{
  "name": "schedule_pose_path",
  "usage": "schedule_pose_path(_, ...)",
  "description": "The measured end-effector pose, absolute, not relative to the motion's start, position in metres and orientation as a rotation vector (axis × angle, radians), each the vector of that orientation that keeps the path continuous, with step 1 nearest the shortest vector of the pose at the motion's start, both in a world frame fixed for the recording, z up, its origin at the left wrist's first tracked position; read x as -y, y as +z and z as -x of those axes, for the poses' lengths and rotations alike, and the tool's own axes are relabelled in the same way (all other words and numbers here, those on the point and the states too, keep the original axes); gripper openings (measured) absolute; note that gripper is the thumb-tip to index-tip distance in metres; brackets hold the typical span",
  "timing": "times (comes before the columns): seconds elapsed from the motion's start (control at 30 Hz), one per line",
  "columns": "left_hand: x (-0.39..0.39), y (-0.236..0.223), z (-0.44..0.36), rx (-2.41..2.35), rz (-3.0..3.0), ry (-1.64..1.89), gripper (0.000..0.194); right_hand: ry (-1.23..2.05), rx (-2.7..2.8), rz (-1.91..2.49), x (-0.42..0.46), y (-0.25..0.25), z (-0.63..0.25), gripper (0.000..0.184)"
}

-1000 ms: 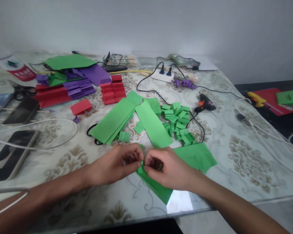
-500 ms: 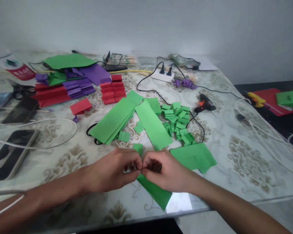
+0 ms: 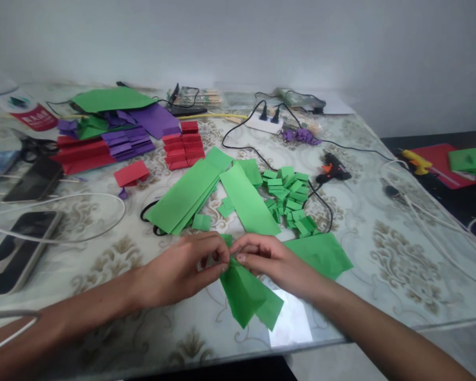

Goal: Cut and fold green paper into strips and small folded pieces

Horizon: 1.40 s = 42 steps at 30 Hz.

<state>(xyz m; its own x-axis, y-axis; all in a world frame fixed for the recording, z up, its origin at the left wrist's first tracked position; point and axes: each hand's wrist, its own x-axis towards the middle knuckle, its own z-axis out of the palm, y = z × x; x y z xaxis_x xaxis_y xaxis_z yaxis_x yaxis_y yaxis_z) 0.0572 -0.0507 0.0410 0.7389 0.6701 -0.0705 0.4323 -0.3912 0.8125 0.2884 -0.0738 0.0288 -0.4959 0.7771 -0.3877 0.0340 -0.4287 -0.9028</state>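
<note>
My left hand (image 3: pixel 200 262) pinches the top end of a green paper strip (image 3: pixel 244 293), thumb against curled fingers. The paper hangs toward the table's front edge, its lower part fanned into two overlapping layers. My right hand (image 3: pixel 272 259) is closed at the same top end, thumb and forefinger bent around the paper's edge; their exact contact is partly hidden. Beyond my hands lie a single wide green strip (image 3: pixel 249 198) and a stack of green strips (image 3: pixel 186 196), with black scissor handles (image 3: pixel 154 225) poking out from under the stack. Another green piece (image 3: pixel 321 254) rests beside my right wrist.
Small folded green pieces (image 3: pixel 287 193) are heaped near a black glue gun (image 3: pixel 333 168). Folded red pieces (image 3: pixel 183 147) and purple paper (image 3: pixel 129 143) lie back left. A phone (image 3: pixel 19 248) and white cable are at left; a power strip (image 3: pixel 264 123) sits behind.
My hands have shifted slightly upward on the strip and the right fingers have loosened a little. The hanging green paper has swung left and spread into two layers.
</note>
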Motion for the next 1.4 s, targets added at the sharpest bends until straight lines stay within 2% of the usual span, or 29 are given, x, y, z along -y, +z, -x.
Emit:
schedule_pose_path(0.5,0.051,0.043,-0.059,-0.719,-2.208,0.604,0.01,2.114,0.904,1.141,0.075,0.028,-0.284,0.029)
schedule_pose_path(0.8,0.052,0.032,-0.053,-0.707,-2.431,0.665,0.012,2.104,0.968,1.124,0.075,0.028,-0.283,0.022)
schedule_pose_path(1.13,0.055,0.033,-0.051,-0.67,-2.523,0.68,0.012,2.22,0.707,1.136,0.075,0.024,-0.283,0.028)
schedule_pose_path(1.4,0.054,0.035,-0.053,-0.566,-2.674,0.839,0.013,2.247,0.71,1.12,0.075,0.026,-0.283,0.024)
